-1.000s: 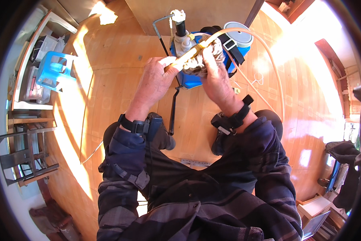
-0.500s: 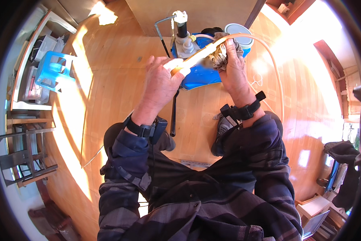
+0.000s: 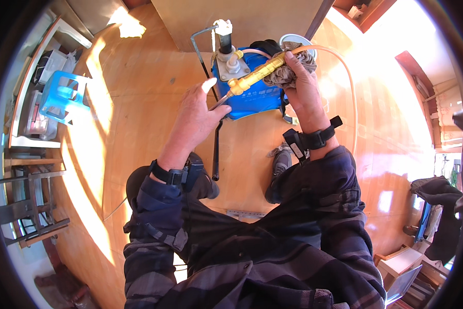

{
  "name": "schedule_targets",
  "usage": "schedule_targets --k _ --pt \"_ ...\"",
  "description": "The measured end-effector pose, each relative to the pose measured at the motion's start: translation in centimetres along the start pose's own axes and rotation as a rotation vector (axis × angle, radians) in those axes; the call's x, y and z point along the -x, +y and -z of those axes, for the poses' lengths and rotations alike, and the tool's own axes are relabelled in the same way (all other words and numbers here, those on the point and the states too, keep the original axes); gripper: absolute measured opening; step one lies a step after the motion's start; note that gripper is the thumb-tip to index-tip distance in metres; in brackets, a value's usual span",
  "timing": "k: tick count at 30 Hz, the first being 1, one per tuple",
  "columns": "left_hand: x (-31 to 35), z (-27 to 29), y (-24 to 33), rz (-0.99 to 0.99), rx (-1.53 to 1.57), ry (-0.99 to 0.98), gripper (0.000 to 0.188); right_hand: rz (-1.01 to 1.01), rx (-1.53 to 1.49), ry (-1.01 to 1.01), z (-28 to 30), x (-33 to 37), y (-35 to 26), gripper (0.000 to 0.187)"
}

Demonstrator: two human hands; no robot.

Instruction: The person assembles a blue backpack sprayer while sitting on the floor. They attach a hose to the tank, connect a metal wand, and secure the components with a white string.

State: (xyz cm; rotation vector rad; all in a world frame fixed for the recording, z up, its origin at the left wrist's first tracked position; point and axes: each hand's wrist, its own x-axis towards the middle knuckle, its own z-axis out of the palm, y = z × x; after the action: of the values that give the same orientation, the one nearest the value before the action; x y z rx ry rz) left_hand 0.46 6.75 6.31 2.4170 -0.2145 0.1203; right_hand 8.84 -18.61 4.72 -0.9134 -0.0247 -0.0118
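A brass spray wand (image 3: 256, 77) with a thin metal tube slants across in front of me. My left hand (image 3: 193, 113) holds its lower-left end, the tube running in between thumb and fingers with the index finger lifted off it. At the other end my right hand (image 3: 304, 82) grips the brass handle, thumb on top, with a crumpled grey-brown rag (image 3: 283, 77) bunched around and under it. An orange-pink hose (image 3: 351, 77) curves from the handle to the right and down. Just beyond stands a blue tank sprayer (image 3: 254, 100) with a grey pump fitting (image 3: 232, 66) on top.
The sprayer's dark lever (image 3: 216, 154) reaches down between my feet. A pale round lid (image 3: 298, 39) sits behind the tank. On the left are a light-blue plastic stool (image 3: 61, 95) and a shelf of boxes. A brown panel (image 3: 236, 20) stands at the back.
The brass wand has tilted and shifted slightly left and down, out of the glare. My left hand has moved down-left to its thin tube, loosening its fingers. The rag stays in my right hand.
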Motion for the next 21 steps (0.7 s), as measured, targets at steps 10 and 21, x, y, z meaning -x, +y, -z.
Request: schedule_targets --k 10,21 --pt "0.8 -0.6 -3.6 0.190 0.349 -0.364 0.044 0.156 0.034 0.133 3.4 -1.4 -4.6 0.027" --pt "-1.2 -1.3 -2.4 0.021 0.273 -0.206 0.045 -0.063 0.099 -0.111 -2.3 4.2 3.2 0.036"
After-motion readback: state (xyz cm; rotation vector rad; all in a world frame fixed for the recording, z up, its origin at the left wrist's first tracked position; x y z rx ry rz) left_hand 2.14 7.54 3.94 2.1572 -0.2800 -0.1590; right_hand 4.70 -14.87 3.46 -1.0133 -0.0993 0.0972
